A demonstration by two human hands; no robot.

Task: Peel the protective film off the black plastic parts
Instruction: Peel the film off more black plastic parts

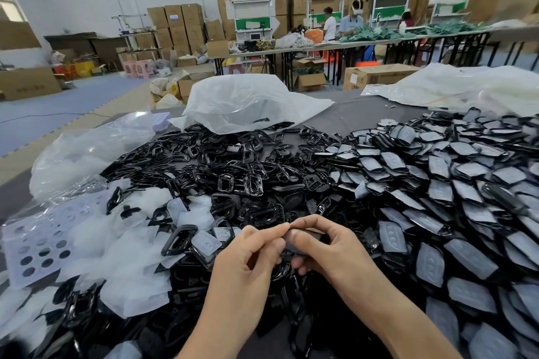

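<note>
**Hands closed together on one black part above the heap**

Left hand (253, 248) and right hand (323, 245) meet at the lower middle of the view, fingertips touching. The right hand grips a black part (312, 235) between thumb and curled fingers. The left hand pinches at the part's upper edge with thumb and forefinger. Whether film lies between those fingertips cannot be told.

The part is held just above a heap of bare black frames (233, 160), which spreads from under the wrists to the middle of the grey surface (364, 116). To the right, a wide pile of film-covered parts (437, 178) lies in overlapping rows, each black piece faced with a pale grey sheet. To the left, loose film pieces (131, 259), white and translucent, lie mixed with a few frames. Beside them, at the left edge, rests a pale sheet with round holes (38, 245).

A crumpled clear bag (87, 148) sits behind the film pieces. A white bag (248, 99), mouth open toward the heap, lies at the far side with some frames inside its mouth. More white sheeting (466, 84) covers the far right corner of the surface.

Beyond, long tables (291, 49) carry green material (379, 33), with people (329, 27) standing behind them. Stacked cardboard boxes (175, 23) line the walls.
</note>
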